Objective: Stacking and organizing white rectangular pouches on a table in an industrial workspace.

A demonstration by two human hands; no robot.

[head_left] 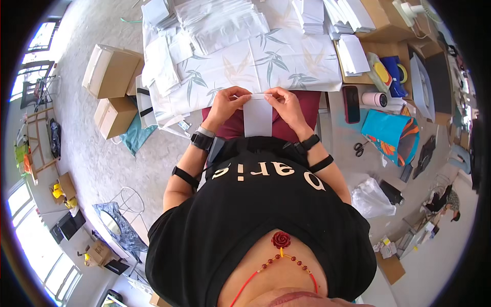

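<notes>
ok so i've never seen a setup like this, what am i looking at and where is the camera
There's no machine here: these are a person's own bare hands. The single picture comes from a wide fisheye camera on their head, looking down, so edges bend and their black T-shirt fills the lower middle. The left hand and right hand pinch the far end of a pale flat rectangular piece; whether it's paper or plastic I can't tell. Beyond them, a leaf-patterned tablecloth carries piles of flat white packets.
</notes>
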